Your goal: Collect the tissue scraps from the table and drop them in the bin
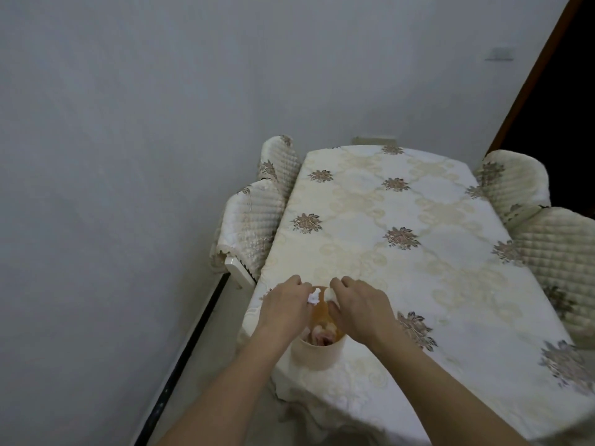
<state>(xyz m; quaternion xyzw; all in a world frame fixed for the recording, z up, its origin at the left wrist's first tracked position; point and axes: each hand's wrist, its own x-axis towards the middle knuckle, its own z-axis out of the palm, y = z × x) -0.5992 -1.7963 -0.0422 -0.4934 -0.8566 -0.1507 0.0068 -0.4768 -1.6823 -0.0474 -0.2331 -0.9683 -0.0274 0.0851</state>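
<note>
I see both forearms reaching forward and converging over the bin, which stands near the left corner of the tabletop closest to me. The left hand is palm down, wrist turned slightly inward. Its grip pinches a white scrap at the fingertips, above the far side of the bin's mouth. The right hand mirrors it, knuckles up and fingers curled downward, its grip closed on a second scrap just beside the first. The two scraps are very close, and I cannot tell whether they touch. Both are held in the air over the bin, off the cloth.

Inside the bin I make out an orange lining and some crumpled pale pieces low down, partly hidden by the hands. The tabletop is covered with a cream cloth with floral motifs. Quilted chairs stand along both long sides, the left ones close to a plain wall.
</note>
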